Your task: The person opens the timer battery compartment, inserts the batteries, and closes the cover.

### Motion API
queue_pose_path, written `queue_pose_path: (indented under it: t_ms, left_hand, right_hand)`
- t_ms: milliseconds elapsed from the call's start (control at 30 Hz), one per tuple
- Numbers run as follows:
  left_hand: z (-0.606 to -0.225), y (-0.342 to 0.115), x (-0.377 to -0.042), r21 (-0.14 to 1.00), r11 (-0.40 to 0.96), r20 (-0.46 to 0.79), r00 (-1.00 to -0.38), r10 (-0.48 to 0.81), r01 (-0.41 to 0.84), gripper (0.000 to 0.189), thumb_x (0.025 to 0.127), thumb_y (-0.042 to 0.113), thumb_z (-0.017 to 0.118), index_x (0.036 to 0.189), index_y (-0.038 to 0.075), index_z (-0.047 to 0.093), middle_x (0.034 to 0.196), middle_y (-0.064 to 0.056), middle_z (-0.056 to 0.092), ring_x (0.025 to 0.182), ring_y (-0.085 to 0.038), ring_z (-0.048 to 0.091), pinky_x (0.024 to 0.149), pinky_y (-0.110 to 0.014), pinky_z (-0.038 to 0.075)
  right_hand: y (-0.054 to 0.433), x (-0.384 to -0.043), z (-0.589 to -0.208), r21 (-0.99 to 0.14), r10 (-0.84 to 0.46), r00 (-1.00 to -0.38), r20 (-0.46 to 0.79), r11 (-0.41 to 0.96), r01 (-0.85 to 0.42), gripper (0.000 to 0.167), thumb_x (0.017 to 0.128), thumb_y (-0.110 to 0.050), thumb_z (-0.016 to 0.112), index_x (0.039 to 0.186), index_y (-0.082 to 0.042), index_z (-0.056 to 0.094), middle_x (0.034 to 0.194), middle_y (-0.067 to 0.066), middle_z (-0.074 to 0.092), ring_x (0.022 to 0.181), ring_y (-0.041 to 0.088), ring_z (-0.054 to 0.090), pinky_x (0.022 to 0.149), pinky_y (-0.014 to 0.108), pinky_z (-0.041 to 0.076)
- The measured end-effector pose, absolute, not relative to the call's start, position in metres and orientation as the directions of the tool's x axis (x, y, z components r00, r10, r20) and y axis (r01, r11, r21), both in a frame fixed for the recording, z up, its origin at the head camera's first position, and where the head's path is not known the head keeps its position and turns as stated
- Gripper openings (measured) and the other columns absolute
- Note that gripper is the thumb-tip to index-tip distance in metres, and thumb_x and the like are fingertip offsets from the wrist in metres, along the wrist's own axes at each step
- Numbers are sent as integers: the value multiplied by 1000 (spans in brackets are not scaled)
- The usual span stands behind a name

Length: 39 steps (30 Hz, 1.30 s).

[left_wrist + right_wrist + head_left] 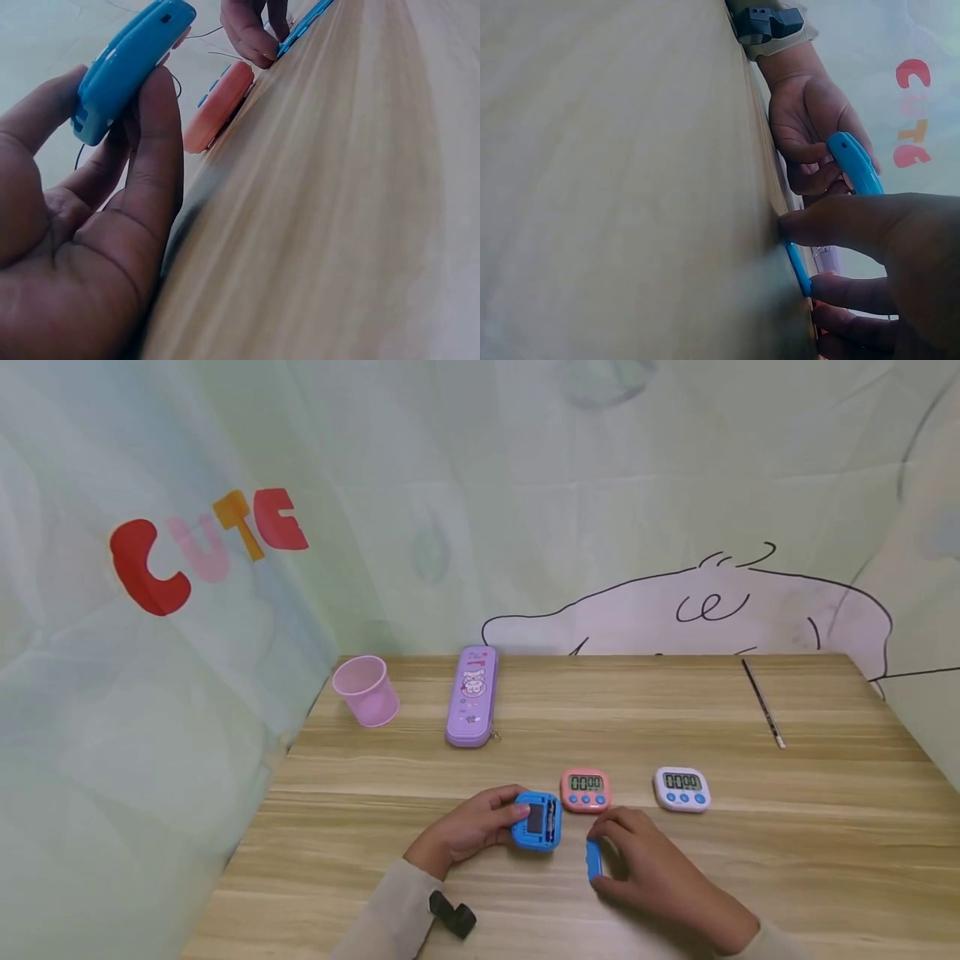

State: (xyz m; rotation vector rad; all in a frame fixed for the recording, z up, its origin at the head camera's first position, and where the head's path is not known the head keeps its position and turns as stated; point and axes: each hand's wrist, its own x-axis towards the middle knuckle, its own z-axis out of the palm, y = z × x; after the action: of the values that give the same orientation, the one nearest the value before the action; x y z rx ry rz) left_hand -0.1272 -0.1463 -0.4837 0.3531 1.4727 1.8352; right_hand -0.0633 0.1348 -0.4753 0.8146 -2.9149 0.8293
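My left hand holds a blue digital timer above the table, thumb on its back. Its battery compartment is uncovered and a dark blue battery lies inside. In the left wrist view the timer is seen edge-on between thumb and fingers. Just to the right, my right hand pinches a small blue battery cover between thumb and fingers, at the tabletop. Beyond the hands a pink timer lies face up, and a white timer lies to its right. Both displays show zeros.
A pink cup stands at the back left of the wooden table. Beside it lies a purple pencil case. At the back right is a dark pencil. Printed curtains hang behind and along the left.
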Motion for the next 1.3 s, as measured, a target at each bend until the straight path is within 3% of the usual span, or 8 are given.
queue_pose_path:
  t_ms: [267, 533, 733, 1000, 1167, 1300]
  left_hand:
    - [-484, -146, -128, 930, -58, -223, -686, 693, -362, 41, 101, 19, 55, 131, -7, 47, 116, -11, 62, 102, -20, 63, 93, -39, 52]
    - [-487, -147, -128, 932, -51, -222, -678, 701, -358, 44, 100, 20, 57, 132, -9, 45, 115, -10, 62, 102, -19, 63, 93, -38, 52]
    - [-487, -147, -128, 934, -40, -228, -680, 696, -354, 41, 101, 18, 55, 131, -7, 47, 113, -10, 62, 101, -19, 63, 91, -37, 53]
    - [-485, -146, -129, 937, -54, -210, -679, 703, -345, 39, 101, 17, 53, 130, -9, 46, 113, -10, 63, 101, -19, 64, 91, -38, 53]
    - [-487, -147, -130, 935, -66, -202, -677, 708, -349, 37, 101, 16, 54, 129, -6, 47, 113, -10, 62, 101, -19, 64, 90, -37, 53]
    - [-487, -146, -128, 930, -66, -211, -671, 711, -362, 38, 100, 19, 56, 130, -3, 49, 112, -8, 62, 99, -18, 63, 88, -34, 54]
  right_hand:
    - [132, -65, -473, -511, -465, -883, 69, 743, -431, 47, 69, -32, 85, 108, -23, 60, 117, -6, 54, 113, 16, 48, 98, 42, 46]
    - [129, -65, -476, -581, -489, -868, 86, 683, -442, 45, 76, -20, 80, 116, -16, 59, 105, -8, 57, 100, 10, 53, 89, 39, 51]
    - [128, -67, -479, -649, -478, -864, 159, 609, -456, 41, 81, -14, 77, 118, -12, 60, 105, -8, 61, 97, 8, 58, 88, 35, 53]
    - [125, -71, -479, -712, -381, -879, 287, 529, -462, 43, 81, -9, 78, 120, -18, 60, 95, -16, 61, 89, 4, 60, 83, 30, 54]
    - [117, -72, -471, -769, -342, -853, 394, 386, -509, 48, 80, -3, 79, 123, -14, 59, 97, -7, 67, 87, 11, 65, 83, 32, 56]
    - [106, -71, -462, -818, -328, -861, 389, 308, -487, 46, 81, 2, 77, 123, -5, 59, 95, 2, 68, 88, 19, 66, 83, 35, 56]
